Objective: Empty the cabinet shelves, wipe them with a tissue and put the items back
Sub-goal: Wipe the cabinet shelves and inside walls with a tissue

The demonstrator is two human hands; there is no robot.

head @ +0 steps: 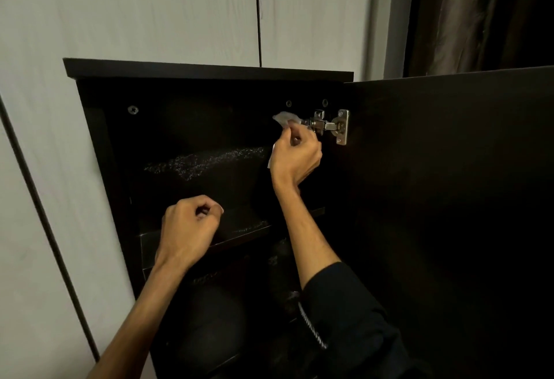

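A dark cabinet [209, 70] stands open in front of me, its door [449, 184] swung out to the right. My right hand [295, 154] pinches a white tissue [284, 118] high inside the top compartment, right beside the metal hinge [329, 125]. The top shelf [239, 230] shows pale dusty streaks and holds no items that I can see. My left hand [189, 228] hovers in front of that shelf's front edge with fingers curled and nothing visible in it. The lower compartments are too dark to make out.
Pale panel doors [150, 10] rise behind and left of the cabinet. A dark curtain [479, 16] hangs at the upper right. A dark sleeve covers my right forearm [344, 318].
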